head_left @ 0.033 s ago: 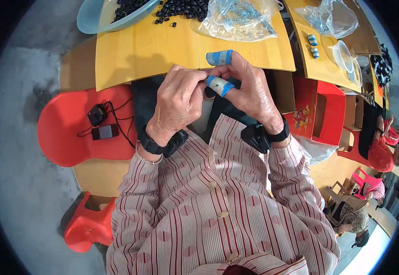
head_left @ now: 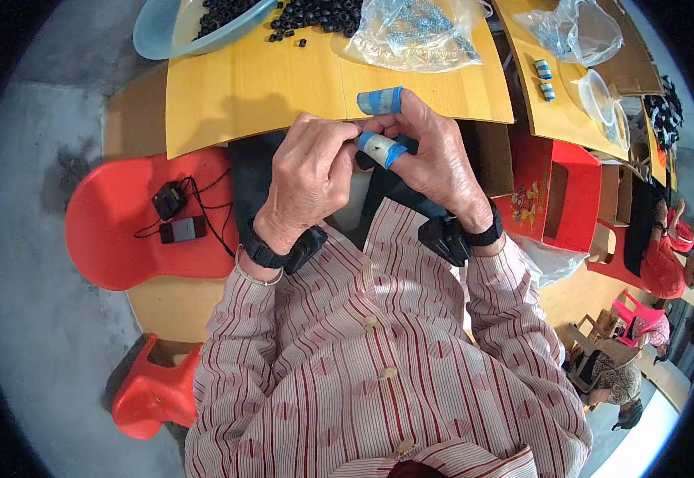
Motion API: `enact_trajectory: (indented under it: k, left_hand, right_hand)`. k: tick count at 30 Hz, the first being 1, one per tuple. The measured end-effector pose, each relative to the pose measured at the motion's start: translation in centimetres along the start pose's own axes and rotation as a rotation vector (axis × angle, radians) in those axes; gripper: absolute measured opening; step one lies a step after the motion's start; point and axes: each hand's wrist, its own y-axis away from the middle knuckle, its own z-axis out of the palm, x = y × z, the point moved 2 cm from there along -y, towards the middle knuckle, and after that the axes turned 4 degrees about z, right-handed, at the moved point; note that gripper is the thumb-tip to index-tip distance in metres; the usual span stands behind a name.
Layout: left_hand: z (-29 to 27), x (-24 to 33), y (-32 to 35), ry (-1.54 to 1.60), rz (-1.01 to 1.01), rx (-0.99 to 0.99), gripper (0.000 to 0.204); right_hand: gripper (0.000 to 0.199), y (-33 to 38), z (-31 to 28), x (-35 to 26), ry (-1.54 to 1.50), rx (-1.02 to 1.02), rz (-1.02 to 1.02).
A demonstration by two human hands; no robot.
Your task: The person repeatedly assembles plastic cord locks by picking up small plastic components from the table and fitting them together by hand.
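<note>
- Honestly, barely anything differs from the earlier frame: the right hand (head_left: 440,159) sits a hair further left, and the left hand (head_left: 307,171) looks about the same. Desk (head_left: 227,95) stuff hasn't budged.
- Two hands, both up at the near edge of the desk, with two black wrist straps, one each.
- Two blue-and-white finger wraps: one on the right index finger (head_left: 380,101), one on the right thumb (head_left: 382,149).
- Left thumb and index are bent in close together, tips right by the thumb wrap. Right index sticks out well off the thumb, with another finger curled between them.
- Whatever's at the meeting point of the fingertips is too small and hidden, so can't tell if either hand is gripping something.
- Beyond the fingers, well apart: one heap of black pieces (head_left: 323,16) (too many to count), plus one loose piece (head_left: 302,43) just in front.
- One bowl (head_left: 152,40) left of the heap, one clear bag (head_left: 415,36) right of it.
</note>
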Motion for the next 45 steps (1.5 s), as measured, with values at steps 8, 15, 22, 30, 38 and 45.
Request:
enact_trajectory:
  k: [8,15,22,30,38,45]
  left_hand:
    - [-0.2,-0.1,0.0,0.02,-0.067,-0.006,0.023]
    - [-1.4,0.9,-0.5,0.095,-0.084,0.024,0.023]
    - [-1.7,1.3,-0.7,0.148,0.061,0.02,0.027]
    - [-2.1,1.6,-1.2,0.139,0.125,-0.013,0.028]
    - [-2.2,1.6,-1.1,0.13,0.151,-0.03,0.031]
    - [-2.2,1.5,-0.7,0.135,0.152,-0.039,0.029]
  right_hand:
    - [0.037,-0.5,-0.1,0.7,-0.056,-0.09,0.091]
    - [0.05,-0.3,-0.5,2.6,-0.416,-0.289,0.275]
    - [0.051,-0.3,0.3,1.5,-0.608,-0.533,0.242]
    - [0.038,-0.3,0.1,0.4,-0.447,-0.511,0.263]
    - [0.038,0.1,0.1,-0.2,-0.509,-0.5,0.26]
    - [0.035,0.2,0.3,0.1,-0.464,-0.518,0.215]
